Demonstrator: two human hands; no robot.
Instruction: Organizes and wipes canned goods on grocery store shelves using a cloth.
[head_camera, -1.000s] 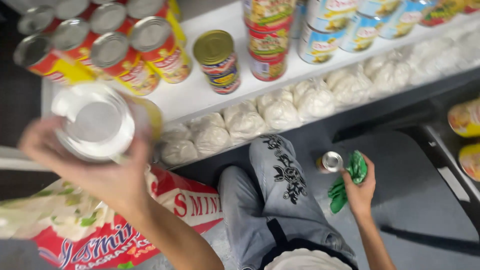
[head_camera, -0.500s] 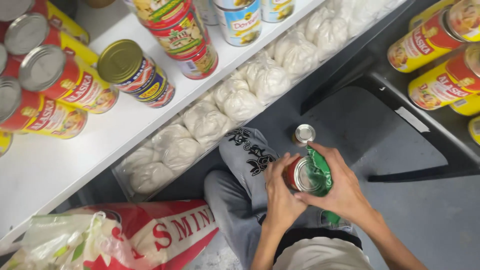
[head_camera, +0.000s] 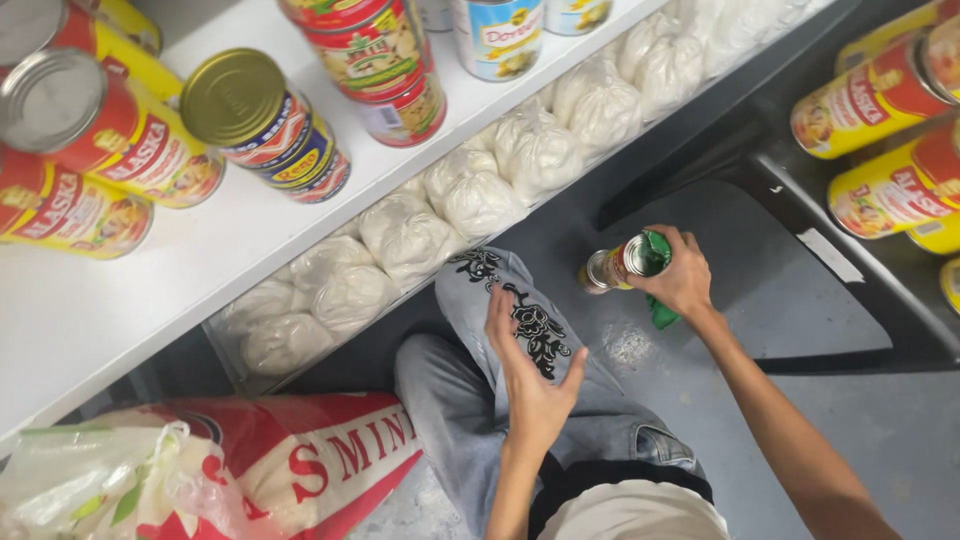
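Can (head_camera: 622, 266) with a silver lid, held on its side in the right hand (head_camera: 682, 278) together with a green cloth (head_camera: 655, 262) that is pressed against the can's body; both sit above the grey floor (head_camera: 880, 430), just beside the person's raised knee. Left hand (head_camera: 530, 378) open, fingers spread, holding nothing, resting on the jeans (head_camera: 500, 300) with a black pattern. Nearer the viewer, at lower left, a red-and-white sack (head_camera: 300, 460) and a clear plastic bag (head_camera: 80, 480). Beyond the knee, a low shelf row of white knotted bags (head_camera: 480, 195). Farthest, on the white shelf (head_camera: 200, 250), upright and lying cans (head_camera: 260, 125) with red, yellow and blue labels.
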